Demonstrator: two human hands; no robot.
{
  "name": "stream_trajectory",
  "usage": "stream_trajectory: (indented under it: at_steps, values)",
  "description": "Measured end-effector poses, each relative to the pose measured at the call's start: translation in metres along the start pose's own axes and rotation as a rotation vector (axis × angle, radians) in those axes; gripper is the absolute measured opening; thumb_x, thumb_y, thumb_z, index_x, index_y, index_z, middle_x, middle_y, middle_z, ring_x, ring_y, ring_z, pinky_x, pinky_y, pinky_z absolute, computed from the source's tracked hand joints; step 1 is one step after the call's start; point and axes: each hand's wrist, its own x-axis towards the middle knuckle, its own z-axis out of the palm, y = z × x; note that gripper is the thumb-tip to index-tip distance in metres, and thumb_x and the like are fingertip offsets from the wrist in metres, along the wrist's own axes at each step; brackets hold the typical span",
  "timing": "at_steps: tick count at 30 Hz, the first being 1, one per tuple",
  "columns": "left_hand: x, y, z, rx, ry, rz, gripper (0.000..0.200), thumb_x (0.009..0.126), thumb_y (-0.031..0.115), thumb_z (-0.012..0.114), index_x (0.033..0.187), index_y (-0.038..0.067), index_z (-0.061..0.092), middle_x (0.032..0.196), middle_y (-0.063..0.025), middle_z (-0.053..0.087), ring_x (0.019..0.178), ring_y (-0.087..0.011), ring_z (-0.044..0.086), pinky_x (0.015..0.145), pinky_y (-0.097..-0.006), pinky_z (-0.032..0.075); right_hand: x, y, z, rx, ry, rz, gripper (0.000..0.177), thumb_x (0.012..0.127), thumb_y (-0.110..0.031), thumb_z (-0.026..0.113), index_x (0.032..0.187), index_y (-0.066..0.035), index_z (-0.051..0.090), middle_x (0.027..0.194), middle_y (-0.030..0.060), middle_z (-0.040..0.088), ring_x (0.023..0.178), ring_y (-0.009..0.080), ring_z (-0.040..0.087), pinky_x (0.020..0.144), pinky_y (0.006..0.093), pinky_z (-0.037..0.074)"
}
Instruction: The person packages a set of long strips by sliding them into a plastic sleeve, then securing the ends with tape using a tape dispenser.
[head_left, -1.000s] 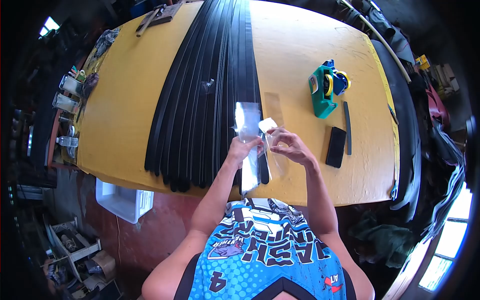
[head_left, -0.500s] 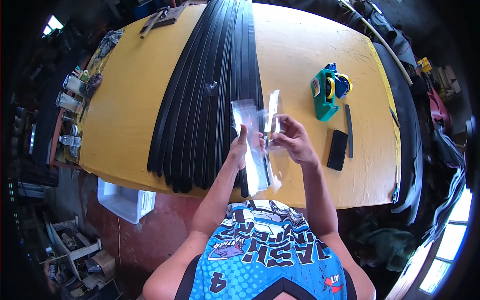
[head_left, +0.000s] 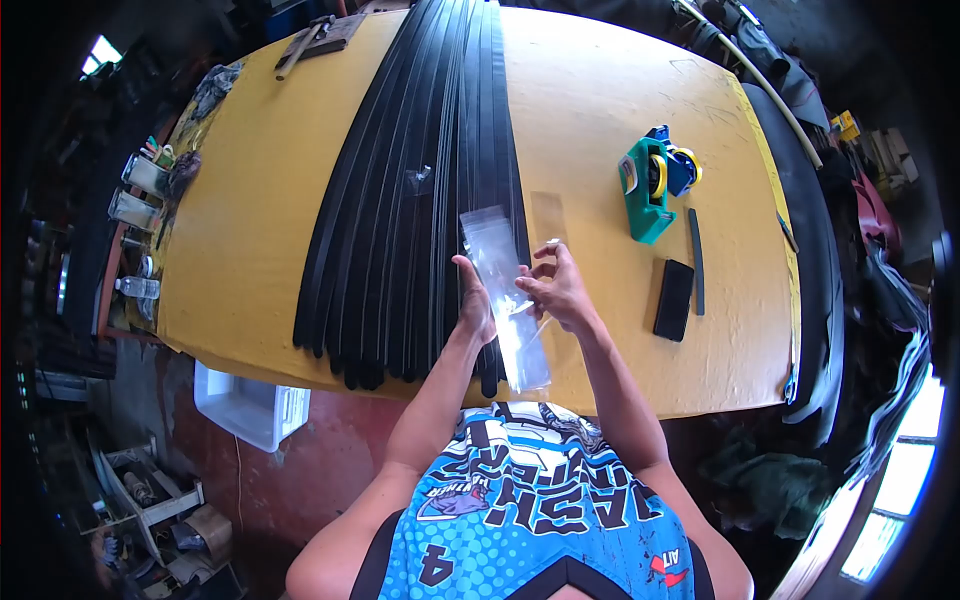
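Observation:
My left hand [head_left: 474, 300] grips a stack of long, narrow clear plastic bags [head_left: 520, 345], its thumb sticking up along their left side. The bags slant from the black strips [head_left: 400, 250] toward my shirt, and glare whitens their lower half. At the stack's right edge, my right hand [head_left: 560, 292] pinches the plastic between thumb and forefinger, the other fingers raised. How many layers it holds cannot be made out. Just beyond that hand, a single clear bag [head_left: 548, 212] lies flat on the yellow table [head_left: 590, 120].
Right of my hands are a green tape dispenser [head_left: 648, 205], a blue tape dispenser [head_left: 684, 172], a black phone [head_left: 674, 300] and a short dark strip [head_left: 697, 260]. A hammer [head_left: 303, 48] lies at the far left. Below the table's front edge sits a white bin [head_left: 240, 405].
The bag my right hand held up beside the stack now lies on the table. That hand has come back against the stack's right edge. My left hand keeps its hold.

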Motion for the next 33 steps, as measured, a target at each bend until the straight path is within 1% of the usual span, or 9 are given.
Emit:
stream_trajectory:
  at_steps: [3, 6, 15, 21, 23, 25, 26, 29, 33]
  values:
    - [0.008, -0.008, -0.016, -0.098, -0.318, -0.029, 0.095, 0.075, 0.08, 0.025, 0.117, -0.002, 0.048, 0.096, -0.013, 0.059, 0.086, -0.0233, 0.061, 0.071, -0.0348, 0.053, 0.003, 0.004, 0.001, 0.007, 0.038, -0.008, 0.047, 0.078, -0.004, 0.068, 0.11, 0.002, 0.034, 0.091, 0.0157, 0.055, 0.048, 0.0156, 0.059, 0.034, 0.0251, 0.045]
    - [0.016, -0.015, -0.024, 0.043, -0.341, -0.114, 0.049, 0.094, 0.037, 0.042, 0.121, -0.004, 0.046, 0.096, -0.0135, 0.06, 0.076, -0.0235, 0.061, 0.066, -0.0363, 0.052, 0.005, 0.009, 0.002, -0.081, 0.04, -0.011, 0.049, 0.078, -0.007, 0.069, 0.111, 0.001, 0.032, 0.09, 0.0168, 0.056, 0.049, 0.0145, 0.058, 0.034, 0.0253, 0.045]
    - [0.01, -0.009, -0.018, -0.297, -0.185, -0.089, 0.042, 0.096, 0.023, 0.024, 0.123, -0.004, 0.04, 0.117, -0.0209, 0.054, 0.109, -0.031, 0.053, 0.088, -0.0418, 0.046, -0.04, 0.02, -0.001, -0.192, -0.011, 0.014, 0.063, 0.076, -0.006, 0.07, 0.122, -0.003, 0.027, 0.083, 0.0132, 0.055, 0.051, 0.0158, 0.059, 0.039, 0.0261, 0.048]
    - [0.014, -0.002, -0.03, -0.297, -0.139, -0.112, 0.038, 0.092, 0.022, 0.033, 0.119, 0.001, 0.048, 0.104, -0.0156, 0.06, 0.085, -0.0214, 0.059, 0.081, -0.0364, 0.049, -0.061, 0.054, -0.018, -0.091, -0.177, 0.104, 0.057, 0.079, 0.0, 0.065, 0.121, -0.002, 0.027, 0.074, 0.0107, 0.058, 0.052, 0.0153, 0.059, 0.044, 0.0264, 0.05]
    - [0.016, -0.004, -0.034, -0.263, -0.2, -0.07, 0.036, 0.089, 0.017, 0.041, 0.121, 0.001, 0.048, 0.096, -0.013, 0.061, 0.082, -0.0208, 0.059, 0.078, -0.0345, 0.049, -0.062, 0.052, -0.023, -0.082, -0.183, 0.14, 0.047, 0.08, -0.007, 0.067, 0.116, 0.0, 0.038, 0.074, 0.0105, 0.06, 0.053, 0.0146, 0.06, 0.046, 0.0271, 0.049]
    - [0.013, -0.002, -0.035, -0.248, -0.17, -0.066, 0.037, 0.085, 0.01, 0.047, 0.121, 0.001, 0.048, 0.09, -0.0114, 0.06, 0.081, -0.0213, 0.06, 0.077, -0.0353, 0.051, -0.039, 0.078, -0.039, -0.389, 0.095, -0.01, 0.038, 0.08, -0.022, 0.069, 0.105, 0.002, 0.051, 0.075, 0.0104, 0.061, 0.055, 0.0156, 0.06, 0.049, 0.0297, 0.049]
    - [0.01, 0.002, -0.033, -0.176, -0.107, -0.047, 0.037, 0.084, 0.009, 0.047, 0.12, 0.001, 0.047, 0.089, -0.0116, 0.059, 0.081, -0.0219, 0.06, 0.078, -0.0369, 0.051, -0.03, 0.072, -0.042, -0.553, 0.331, -0.033, 0.043, 0.077, -0.036, 0.069, 0.095, 0.001, 0.059, 0.083, 0.0134, 0.061, 0.07, 0.0194, 0.062, 0.06, 0.035, 0.049]
    - [0.006, 0.006, -0.031, -0.157, -0.045, -0.045, 0.039, 0.082, 0.005, 0.048, 0.12, 0.001, 0.046, 0.088, -0.012, 0.058, 0.081, -0.0236, 0.061, 0.082, -0.0416, 0.052, 0.012, 0.095, -0.045, -0.909, 0.635, -0.111, 0.056, 0.072, -0.048, 0.069, 0.097, 0.001, 0.059, 0.097, 0.0169, 0.056, 0.093, 0.0313, 0.056, 0.074, 0.0389, 0.046]
    - [0.003, 0.004, -0.033, -0.156, -0.048, -0.029, 0.041, 0.079, 0.002, 0.051, 0.12, 0.0, 0.046, 0.092, -0.0117, 0.057, 0.078, -0.0236, 0.061, 0.078, -0.0406, 0.053, 0.042, 0.085, -0.033, -1.082, 0.635, -0.107, 0.05, 0.071, -0.04, 0.073, 0.096, 0.0, 0.057, 0.103, 0.0196, 0.054, 0.101, 0.0345, 0.052, 0.081, 0.0411, 0.044]
